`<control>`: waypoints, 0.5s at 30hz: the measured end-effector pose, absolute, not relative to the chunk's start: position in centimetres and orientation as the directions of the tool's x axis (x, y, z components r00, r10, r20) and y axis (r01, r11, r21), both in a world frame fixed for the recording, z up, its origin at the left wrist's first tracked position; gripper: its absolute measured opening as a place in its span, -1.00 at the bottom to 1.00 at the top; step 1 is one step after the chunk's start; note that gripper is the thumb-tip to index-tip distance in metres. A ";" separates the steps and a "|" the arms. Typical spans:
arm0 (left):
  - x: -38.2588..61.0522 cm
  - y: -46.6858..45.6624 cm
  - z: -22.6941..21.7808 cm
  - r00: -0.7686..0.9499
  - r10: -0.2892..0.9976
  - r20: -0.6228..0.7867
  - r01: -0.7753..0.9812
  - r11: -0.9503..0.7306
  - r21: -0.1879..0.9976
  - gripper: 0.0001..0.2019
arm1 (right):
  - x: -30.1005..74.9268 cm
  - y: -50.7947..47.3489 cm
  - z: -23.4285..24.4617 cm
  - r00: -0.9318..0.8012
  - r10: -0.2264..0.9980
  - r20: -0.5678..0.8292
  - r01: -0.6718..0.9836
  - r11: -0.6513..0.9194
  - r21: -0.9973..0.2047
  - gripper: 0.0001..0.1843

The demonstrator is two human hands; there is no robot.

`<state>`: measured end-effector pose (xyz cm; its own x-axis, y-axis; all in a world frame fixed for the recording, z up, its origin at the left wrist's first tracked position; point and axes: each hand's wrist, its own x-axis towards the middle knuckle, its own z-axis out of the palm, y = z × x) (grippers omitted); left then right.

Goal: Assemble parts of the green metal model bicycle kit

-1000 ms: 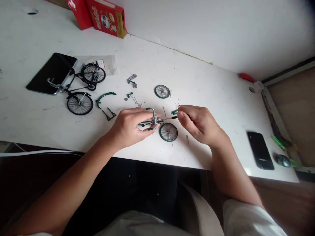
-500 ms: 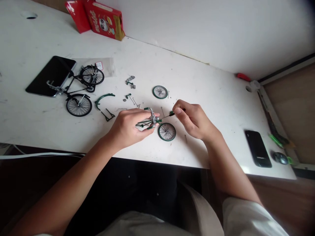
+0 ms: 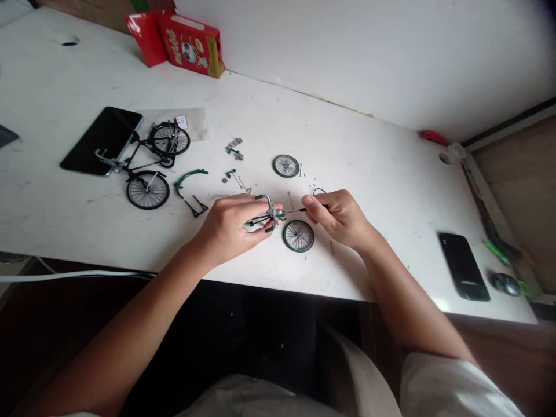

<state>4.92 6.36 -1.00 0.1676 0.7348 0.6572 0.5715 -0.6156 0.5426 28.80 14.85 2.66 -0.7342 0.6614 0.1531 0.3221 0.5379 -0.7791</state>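
Observation:
My left hand (image 3: pixel 228 227) is closed around a small green model bicycle frame (image 3: pixel 266 216) with silver handlebars, held just above the white table (image 3: pixel 347 145). My right hand (image 3: pixel 339 217) pinches a thin screwdriver (image 3: pixel 299 210) whose tip points left into the frame. A loose green-rimmed wheel (image 3: pixel 298 236) lies on the table right below both hands. A second loose wheel (image 3: pixel 286 165) lies farther back.
A finished black model bicycle (image 3: pixel 147 165) lies at the left, partly on a dark tablet (image 3: pixel 102 139). A green mudguard (image 3: pixel 189 176), a stand and small screws are scattered between. A red box (image 3: pixel 186 41) stands at the back; a phone (image 3: pixel 464 265) and mouse (image 3: pixel 506 284) lie right.
My right hand has shifted slightly left and down with the screwdriver, staying at the frame. The left hand keeps its grip. The view moved a little.

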 end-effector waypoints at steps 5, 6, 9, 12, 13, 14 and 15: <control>5.0 6.5 -1.1 0.197 0.706 0.680 0.573 -0.645 0.505 -0.76 | 28.6 15.0 2.2 -0.708 0.696 0.119 0.344 0.487 -0.803 -0.33; 5.0 6.5 -1.1 0.194 0.705 0.682 0.569 -0.647 0.508 -0.74 | 28.7 15.1 2.2 -0.709 0.692 0.134 0.342 0.503 -0.794 -0.37; 4.9 6.4 -1.0 0.183 0.717 0.673 0.543 -0.644 0.539 -0.70 | 28.9 15.2 2.4 -0.716 0.671 0.194 0.321 0.563 -0.762 -0.55; 5.0 6.3 -0.9 0.177 0.731 0.659 0.542 -0.631 0.555 -0.71 | 29.1 15.3 2.6 -0.752 0.623 0.216 0.285 0.602 -0.746 -0.69; 5.0 6.3 -0.8 0.177 0.733 0.657 0.549 -0.627 0.552 -0.74 | 29.1 15.3 2.7 -0.764 0.606 0.222 0.273 0.616 -0.739 -0.71; 5.0 6.3 -0.7 0.176 0.734 0.656 0.556 -0.624 0.549 -0.76 | 29.2 15.3 2.7 -0.772 0.590 0.237 0.261 0.634 -0.728 -0.72; 5.1 6.3 -0.7 0.172 0.736 0.654 0.561 -0.619 0.549 -0.78 | 29.2 15.3 2.8 -0.776 0.574 0.260 0.248 0.658 -0.711 -0.72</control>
